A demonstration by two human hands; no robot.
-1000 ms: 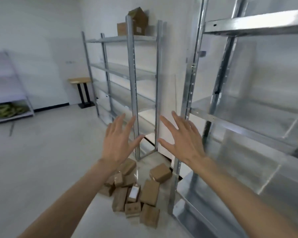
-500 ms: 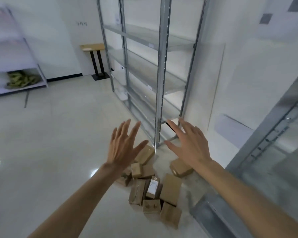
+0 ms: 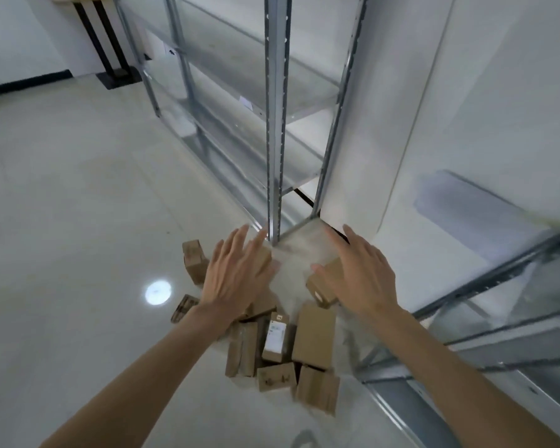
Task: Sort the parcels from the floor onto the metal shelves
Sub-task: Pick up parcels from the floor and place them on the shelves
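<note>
Several brown cardboard parcels (image 3: 312,336) lie in a heap on the pale floor, one with a white label (image 3: 274,336) facing up. My left hand (image 3: 236,273) hovers over the heap's far left side, fingers spread and straight, holding nothing. My right hand (image 3: 359,273) hovers over the far right side above a small parcel (image 3: 324,284), fingers straight, also holding nothing. A metal shelf unit (image 3: 275,124) stands just beyond the heap. A second metal shelf unit (image 3: 485,321) is at the lower right.
A small table with black legs (image 3: 104,40) stands against the far wall at the upper left. White wall (image 3: 485,92) rises on the right. Glossy floor (image 3: 78,221) stretches to the left with a light reflection.
My view has tilted down toward the floor. Both hands have dropped closer to the parcel heap, still spread and holding nothing.
</note>
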